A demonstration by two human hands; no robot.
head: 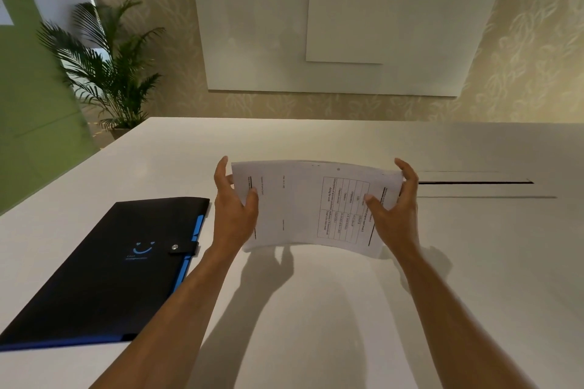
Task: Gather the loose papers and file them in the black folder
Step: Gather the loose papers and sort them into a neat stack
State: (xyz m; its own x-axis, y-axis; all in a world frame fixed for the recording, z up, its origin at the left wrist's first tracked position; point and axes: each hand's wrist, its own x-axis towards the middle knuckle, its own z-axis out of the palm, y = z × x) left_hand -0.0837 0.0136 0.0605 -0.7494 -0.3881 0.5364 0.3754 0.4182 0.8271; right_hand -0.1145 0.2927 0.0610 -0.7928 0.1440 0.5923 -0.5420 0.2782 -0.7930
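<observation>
A stack of white printed papers, with a table of text on the top sheet, is held upright above the white table, bowed slightly. My left hand grips its left edge and my right hand grips its right edge. The black folder lies flat and closed on the table to the left, snapped shut by a strap, with blue edges and a blue smile mark on its cover. The papers are apart from the folder.
The white table runs to a far edge near a patterned wall with whiteboards. A cable slot sits in the table at the right. A potted palm stands at the back left.
</observation>
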